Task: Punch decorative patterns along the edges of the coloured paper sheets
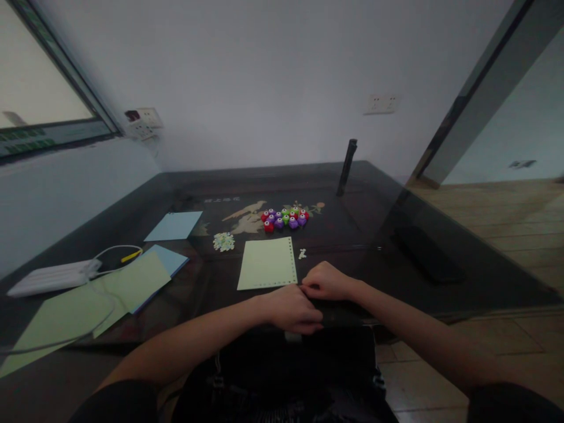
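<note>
On my feed now, both forearms are bare from the wrists up. The left hand (293, 308) and right hand (326, 282) wear no gloves, and I can make out no rings or watch in this dim light. Short black sleeves show at the bottom corners, one on each upper arm. Dark clothing sits below at the lap, detail too murky to tell.

Near edge: both hands (308, 296) meet by the green sheet (268, 264)'s near right corner.
Centre: punch cluster (285, 218), confetti pile (224, 241) just beyond the sheet.
Left side: papers (132, 282), white power strip (53, 277), cable (115, 251).
Far edge: dark upright post (346, 167).
Right side: bare table (374, 211), open passage.
</note>
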Demonstrator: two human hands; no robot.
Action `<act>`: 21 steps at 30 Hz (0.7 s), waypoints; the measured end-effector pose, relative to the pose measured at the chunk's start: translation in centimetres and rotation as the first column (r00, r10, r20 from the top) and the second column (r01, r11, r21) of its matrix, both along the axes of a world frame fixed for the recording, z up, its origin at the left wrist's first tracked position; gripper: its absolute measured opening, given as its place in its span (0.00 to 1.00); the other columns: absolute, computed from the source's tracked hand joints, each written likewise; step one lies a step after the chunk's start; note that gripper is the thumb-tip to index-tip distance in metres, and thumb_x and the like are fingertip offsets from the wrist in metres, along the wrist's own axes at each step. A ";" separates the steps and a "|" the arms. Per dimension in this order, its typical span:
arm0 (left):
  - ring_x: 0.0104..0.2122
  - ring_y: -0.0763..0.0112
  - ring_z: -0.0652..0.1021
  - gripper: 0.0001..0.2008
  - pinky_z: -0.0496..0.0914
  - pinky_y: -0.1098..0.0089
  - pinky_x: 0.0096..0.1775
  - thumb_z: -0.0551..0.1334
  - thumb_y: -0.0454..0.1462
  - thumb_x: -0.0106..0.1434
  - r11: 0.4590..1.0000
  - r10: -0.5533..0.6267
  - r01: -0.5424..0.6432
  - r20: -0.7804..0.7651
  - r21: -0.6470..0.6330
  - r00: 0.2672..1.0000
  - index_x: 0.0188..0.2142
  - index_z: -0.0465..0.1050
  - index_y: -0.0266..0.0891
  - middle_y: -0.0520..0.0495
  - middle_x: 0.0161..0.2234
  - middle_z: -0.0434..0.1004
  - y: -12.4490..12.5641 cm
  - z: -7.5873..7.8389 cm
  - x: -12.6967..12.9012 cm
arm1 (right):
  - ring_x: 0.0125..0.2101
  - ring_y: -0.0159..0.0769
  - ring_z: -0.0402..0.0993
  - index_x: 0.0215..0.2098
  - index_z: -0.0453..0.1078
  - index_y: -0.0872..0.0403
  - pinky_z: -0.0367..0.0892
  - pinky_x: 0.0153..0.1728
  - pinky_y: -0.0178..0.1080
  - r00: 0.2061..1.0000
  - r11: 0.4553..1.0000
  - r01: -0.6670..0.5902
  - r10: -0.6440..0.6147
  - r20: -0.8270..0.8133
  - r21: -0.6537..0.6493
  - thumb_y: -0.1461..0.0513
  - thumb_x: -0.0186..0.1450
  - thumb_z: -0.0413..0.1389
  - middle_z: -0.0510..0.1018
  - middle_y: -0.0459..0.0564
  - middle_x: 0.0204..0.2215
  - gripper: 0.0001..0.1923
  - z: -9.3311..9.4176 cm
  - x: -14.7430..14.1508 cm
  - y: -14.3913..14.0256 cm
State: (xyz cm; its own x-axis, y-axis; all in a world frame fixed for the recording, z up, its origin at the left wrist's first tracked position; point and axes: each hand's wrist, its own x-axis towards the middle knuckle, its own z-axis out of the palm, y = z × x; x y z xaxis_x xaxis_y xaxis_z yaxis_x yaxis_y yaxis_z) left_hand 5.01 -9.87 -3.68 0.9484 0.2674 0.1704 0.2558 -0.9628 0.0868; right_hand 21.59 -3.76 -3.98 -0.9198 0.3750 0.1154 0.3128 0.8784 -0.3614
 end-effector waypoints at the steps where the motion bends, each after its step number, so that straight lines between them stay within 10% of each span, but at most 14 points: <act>1: 0.20 0.74 0.70 0.11 0.57 0.70 0.22 0.55 0.40 0.63 1.000 0.000 0.000 0.002 0.000 1.000 0.24 0.66 0.41 0.54 0.20 0.73 0.0 0.0 0.0 | 0.18 0.26 0.56 0.18 0.65 0.56 0.45 0.23 0.32 1.000 1.000 0.001 -0.001 -0.002 -0.003 0.60 0.63 0.49 0.68 0.43 0.15 0.17 0.0 0.0 0.0; 21: 0.20 0.75 0.71 0.11 0.55 0.70 0.22 0.55 0.40 0.63 1.000 0.004 -0.004 -0.014 -0.011 1.000 0.25 0.66 0.40 0.53 0.21 0.75 0.0 -0.3 0.0 | 0.18 0.26 0.56 0.17 0.65 0.56 0.45 0.23 0.33 0.999 1.000 0.026 -0.026 0.019 0.004 0.61 0.63 0.49 0.68 0.44 0.16 0.17 0.0 0.0 -0.1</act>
